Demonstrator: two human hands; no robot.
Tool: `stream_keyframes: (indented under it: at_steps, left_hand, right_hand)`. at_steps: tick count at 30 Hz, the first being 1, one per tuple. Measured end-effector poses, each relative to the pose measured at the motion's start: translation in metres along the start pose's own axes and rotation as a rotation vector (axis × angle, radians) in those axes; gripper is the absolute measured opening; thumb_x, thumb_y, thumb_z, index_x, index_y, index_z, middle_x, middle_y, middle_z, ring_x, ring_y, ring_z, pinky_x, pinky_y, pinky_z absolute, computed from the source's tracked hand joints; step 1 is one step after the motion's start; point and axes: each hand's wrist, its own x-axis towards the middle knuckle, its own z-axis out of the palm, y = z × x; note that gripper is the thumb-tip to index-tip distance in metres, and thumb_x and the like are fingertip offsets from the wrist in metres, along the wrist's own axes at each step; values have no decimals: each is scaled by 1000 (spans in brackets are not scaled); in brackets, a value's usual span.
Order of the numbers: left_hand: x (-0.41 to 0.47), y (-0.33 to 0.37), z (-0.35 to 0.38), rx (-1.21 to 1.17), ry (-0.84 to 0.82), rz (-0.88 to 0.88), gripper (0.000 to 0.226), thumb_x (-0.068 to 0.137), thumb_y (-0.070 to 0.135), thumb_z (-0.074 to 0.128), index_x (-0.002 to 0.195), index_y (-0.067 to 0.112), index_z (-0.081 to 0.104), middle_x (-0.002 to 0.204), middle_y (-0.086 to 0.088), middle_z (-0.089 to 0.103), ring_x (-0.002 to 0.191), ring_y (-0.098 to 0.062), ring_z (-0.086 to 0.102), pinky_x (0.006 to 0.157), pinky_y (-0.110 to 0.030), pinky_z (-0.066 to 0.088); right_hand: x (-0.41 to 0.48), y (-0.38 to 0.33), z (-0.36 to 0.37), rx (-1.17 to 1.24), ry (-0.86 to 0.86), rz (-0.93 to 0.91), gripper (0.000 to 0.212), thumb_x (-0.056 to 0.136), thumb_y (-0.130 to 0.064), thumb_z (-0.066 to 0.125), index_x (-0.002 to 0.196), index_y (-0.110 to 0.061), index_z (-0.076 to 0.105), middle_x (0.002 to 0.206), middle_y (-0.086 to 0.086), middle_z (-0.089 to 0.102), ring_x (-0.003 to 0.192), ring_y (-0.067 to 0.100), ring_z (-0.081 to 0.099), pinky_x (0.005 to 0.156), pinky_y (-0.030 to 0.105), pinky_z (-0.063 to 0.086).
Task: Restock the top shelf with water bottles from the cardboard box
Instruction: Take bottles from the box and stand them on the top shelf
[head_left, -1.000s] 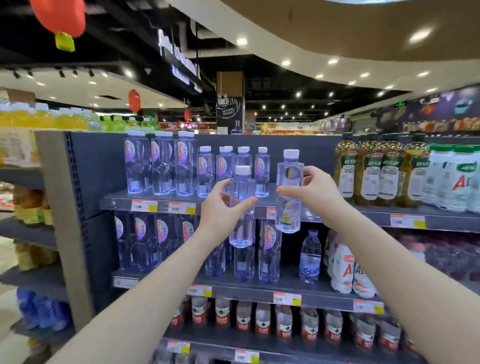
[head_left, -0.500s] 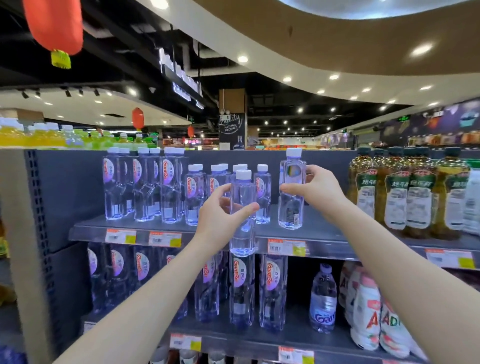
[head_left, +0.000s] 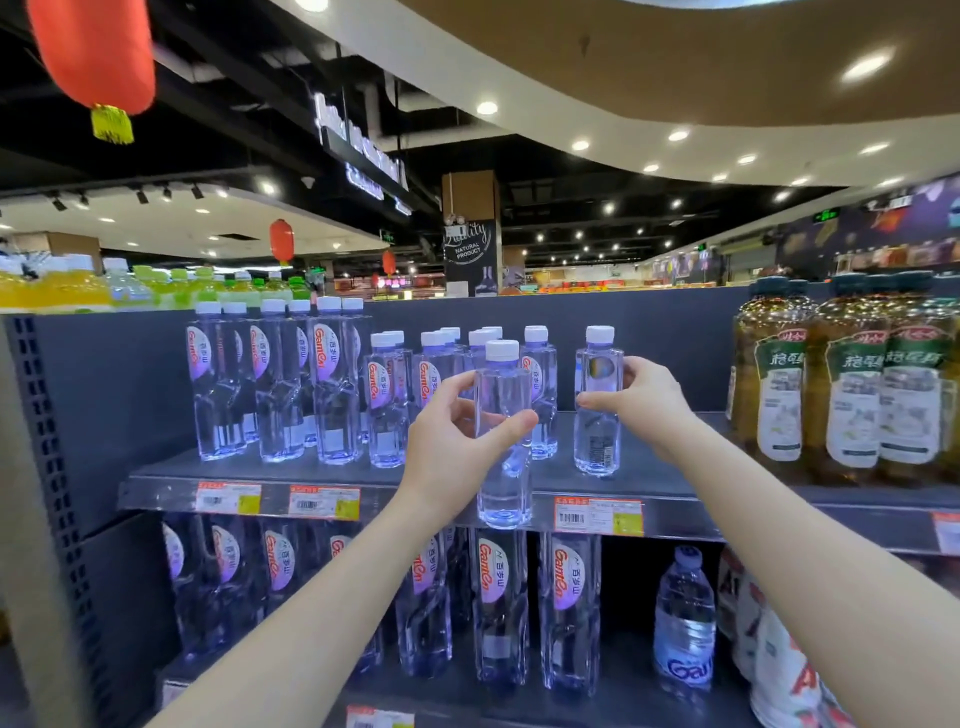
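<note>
My left hand (head_left: 457, 441) grips a clear water bottle (head_left: 503, 467) with a white cap, held in the air just in front of the top shelf's edge (head_left: 415, 493). My right hand (head_left: 641, 405) holds a second clear bottle (head_left: 597, 431) by its upper body; that bottle stands upright on the top shelf, right of the row. Several small bottles (head_left: 387, 405) with orange-lettered labels stand behind my left hand, and taller ones (head_left: 270, 384) stand further left. The cardboard box is not in view.
Amber bottles with green labels (head_left: 852, 395) fill the top shelf's right end. Bare shelf lies between them and my right hand. The shelf below holds tall water bottles (head_left: 498, 603) and a round blue-labelled bottle (head_left: 683, 623). Price tags (head_left: 597, 517) line the shelf edge.
The right-hand bottle has come down from in front of the shelf edge and now stands on the top shelf. The left-hand bottle has risen slightly and stays off the shelf. The view has tilted up.
</note>
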Motion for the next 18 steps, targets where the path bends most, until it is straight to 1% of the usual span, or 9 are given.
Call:
stream_keyframes:
  at_steps: [3, 5, 10, 13, 15, 18]
  left_hand:
    - [4, -3, 2, 22, -11, 4, 74, 70, 63, 83, 131, 44, 46, 82, 36, 65, 78, 14, 58, 71, -19, 42]
    - [7, -6, 2, 18, -7, 8, 73, 70, 63, 84, 130, 46, 46, 80, 34, 65, 75, 12, 57, 72, -21, 42]
    - [14, -10, 2, 20, -7, 10, 75, 68, 66, 83, 130, 47, 45, 86, 38, 64, 76, 12, 56, 68, -13, 44]
    - [16, -12, 2, 14, -1, 8, 76, 71, 63, 84, 134, 43, 47, 87, 39, 64, 78, 14, 57, 69, -14, 43]
    - [17, -14, 3, 18, 1, 16, 78, 73, 62, 84, 138, 37, 48, 85, 39, 64, 78, 14, 57, 69, -14, 42]
    - [17, -15, 4, 15, -5, 37, 74, 75, 57, 84, 137, 34, 50, 74, 38, 62, 72, 13, 58, 63, -9, 45]
  right_hand:
    - [8, 6, 5, 1, 2, -1, 44, 74, -24, 88, 114, -21, 70, 105, 3, 75, 99, 23, 71, 93, 46, 57]
    - [14, 9, 8, -8, -16, -8, 44, 75, -25, 86, 115, -22, 70, 105, 3, 75, 100, 24, 71, 94, 46, 56]
    - [32, 13, 19, -91, -23, -5, 51, 78, -31, 82, 125, -22, 64, 113, 3, 71, 103, 24, 67, 95, 45, 55]
    - [41, 14, 26, -120, -10, -1, 54, 80, -34, 81, 129, -22, 62, 120, 1, 69, 107, 23, 65, 95, 42, 53]
    - [47, 15, 31, -126, 3, 3, 53, 81, -34, 81, 130, -23, 61, 122, 1, 68, 109, 23, 64, 96, 41, 53]
    - [59, 17, 36, -109, -1, 25, 52, 83, -32, 79, 131, -24, 60, 124, 1, 67, 111, 24, 64, 97, 42, 53]
